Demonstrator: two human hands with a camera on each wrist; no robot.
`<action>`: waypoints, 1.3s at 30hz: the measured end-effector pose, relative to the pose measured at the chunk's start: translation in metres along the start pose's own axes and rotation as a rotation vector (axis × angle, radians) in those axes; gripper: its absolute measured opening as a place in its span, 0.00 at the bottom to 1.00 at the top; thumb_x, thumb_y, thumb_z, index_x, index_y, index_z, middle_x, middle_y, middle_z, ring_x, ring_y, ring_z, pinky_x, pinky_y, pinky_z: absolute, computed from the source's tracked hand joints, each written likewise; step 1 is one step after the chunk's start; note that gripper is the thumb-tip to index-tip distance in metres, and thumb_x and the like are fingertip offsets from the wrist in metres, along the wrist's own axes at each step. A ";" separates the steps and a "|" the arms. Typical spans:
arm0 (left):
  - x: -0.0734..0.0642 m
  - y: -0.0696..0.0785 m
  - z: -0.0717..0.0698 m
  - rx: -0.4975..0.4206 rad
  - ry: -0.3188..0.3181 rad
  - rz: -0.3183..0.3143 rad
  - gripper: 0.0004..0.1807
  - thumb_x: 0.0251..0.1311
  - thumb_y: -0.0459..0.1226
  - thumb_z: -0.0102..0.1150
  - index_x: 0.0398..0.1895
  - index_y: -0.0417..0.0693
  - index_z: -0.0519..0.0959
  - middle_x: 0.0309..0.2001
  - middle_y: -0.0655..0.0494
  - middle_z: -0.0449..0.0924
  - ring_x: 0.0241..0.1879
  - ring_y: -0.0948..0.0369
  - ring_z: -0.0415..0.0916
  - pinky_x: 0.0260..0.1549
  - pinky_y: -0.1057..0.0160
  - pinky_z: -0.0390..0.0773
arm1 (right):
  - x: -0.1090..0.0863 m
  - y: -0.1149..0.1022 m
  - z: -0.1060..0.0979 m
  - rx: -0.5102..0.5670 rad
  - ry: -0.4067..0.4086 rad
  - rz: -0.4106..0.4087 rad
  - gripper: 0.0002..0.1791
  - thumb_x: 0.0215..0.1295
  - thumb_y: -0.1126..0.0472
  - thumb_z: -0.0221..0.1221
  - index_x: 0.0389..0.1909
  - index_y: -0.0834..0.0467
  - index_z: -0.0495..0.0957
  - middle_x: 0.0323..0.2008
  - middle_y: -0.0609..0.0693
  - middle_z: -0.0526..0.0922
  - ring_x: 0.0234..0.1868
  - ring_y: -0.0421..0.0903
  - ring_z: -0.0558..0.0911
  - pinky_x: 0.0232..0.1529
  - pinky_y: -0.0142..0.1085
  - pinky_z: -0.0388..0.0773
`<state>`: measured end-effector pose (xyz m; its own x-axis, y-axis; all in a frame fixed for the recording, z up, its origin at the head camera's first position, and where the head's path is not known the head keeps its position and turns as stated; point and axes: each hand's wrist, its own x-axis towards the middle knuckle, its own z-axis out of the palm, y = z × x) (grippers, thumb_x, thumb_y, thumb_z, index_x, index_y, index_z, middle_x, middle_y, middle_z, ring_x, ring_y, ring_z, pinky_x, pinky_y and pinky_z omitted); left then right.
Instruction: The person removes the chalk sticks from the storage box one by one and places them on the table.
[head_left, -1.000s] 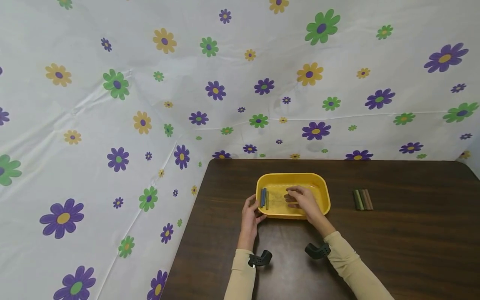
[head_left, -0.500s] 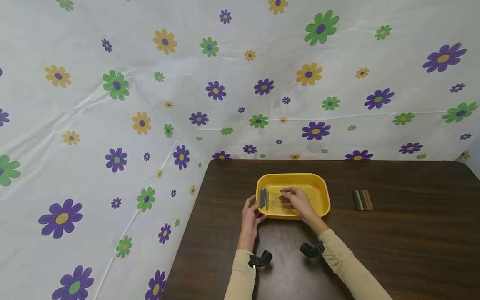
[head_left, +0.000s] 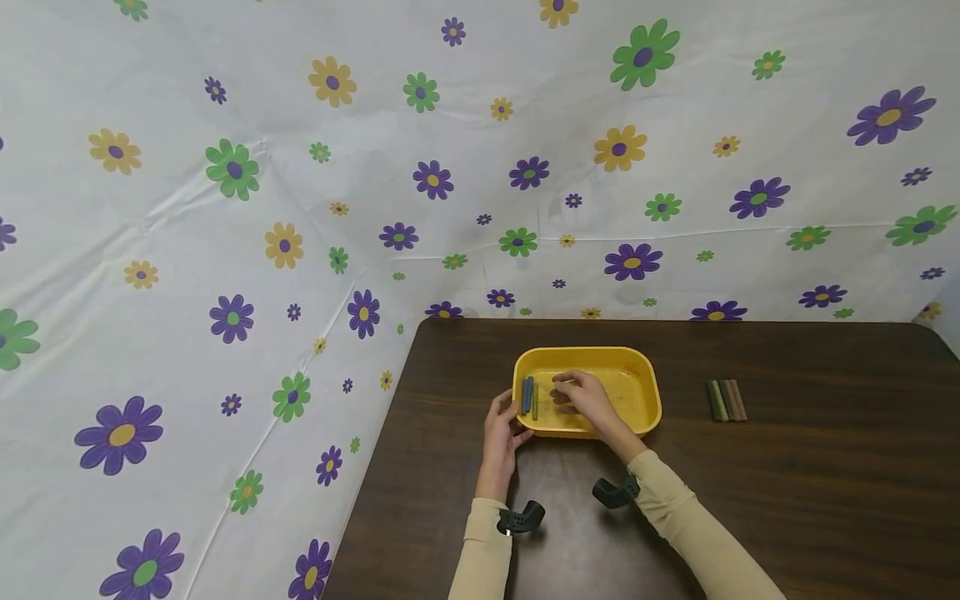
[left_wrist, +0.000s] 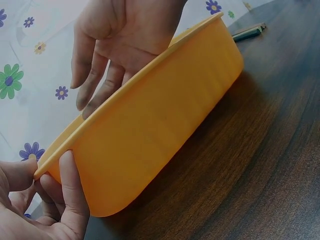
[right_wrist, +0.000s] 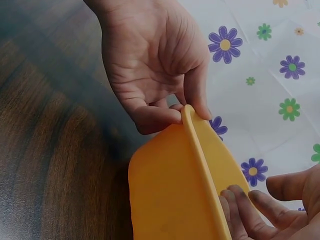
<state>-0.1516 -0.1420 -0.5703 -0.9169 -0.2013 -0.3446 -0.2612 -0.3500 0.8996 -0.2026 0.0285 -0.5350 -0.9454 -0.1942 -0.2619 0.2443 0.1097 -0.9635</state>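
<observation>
The left hand [head_left: 500, 433] pinches the yellow plastic tray [head_left: 633, 393] on the dark brown wooden counter [head_left: 825, 467]. The right hand [head_left: 587, 400], its grip loose, is inside the tray near thin blue and green sticks [head_left: 529, 395].

On a dark wooden table [head_left: 840, 467], a yellow tray [head_left: 636, 392] is being gripped at its near left corner by the left hand [head_left: 500, 437]. The right hand [head_left: 588, 397] is being held over the tray, near blue sticks [head_left: 527, 394] and a green stick [head_left: 535, 402] being contained at its left end. Farther right, green and brown sticks [head_left: 727, 401] are being borne side by side.
</observation>
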 end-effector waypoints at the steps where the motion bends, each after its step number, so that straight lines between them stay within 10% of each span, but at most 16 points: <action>1: 0.000 0.000 0.000 0.002 -0.003 0.002 0.22 0.79 0.39 0.50 0.71 0.43 0.72 0.53 0.36 0.80 0.36 0.59 0.81 0.31 0.65 0.80 | 0.001 0.001 0.000 -0.003 -0.001 0.005 0.21 0.80 0.62 0.53 0.63 0.75 0.73 0.51 0.70 0.83 0.53 0.67 0.83 0.54 0.55 0.81; 39: 0.002 -0.002 -0.002 -0.012 -0.011 0.003 0.21 0.78 0.40 0.53 0.69 0.45 0.74 0.56 0.35 0.77 0.40 0.56 0.81 0.32 0.65 0.81 | 0.031 0.011 0.030 -0.028 -0.065 0.198 0.29 0.76 0.65 0.55 0.71 0.75 0.62 0.61 0.73 0.73 0.57 0.65 0.81 0.47 0.50 0.84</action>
<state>-0.1524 -0.1437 -0.5736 -0.9211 -0.1924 -0.3384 -0.2545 -0.3603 0.8975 -0.2233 -0.0053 -0.5551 -0.8633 -0.2281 -0.4502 0.4173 0.1791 -0.8909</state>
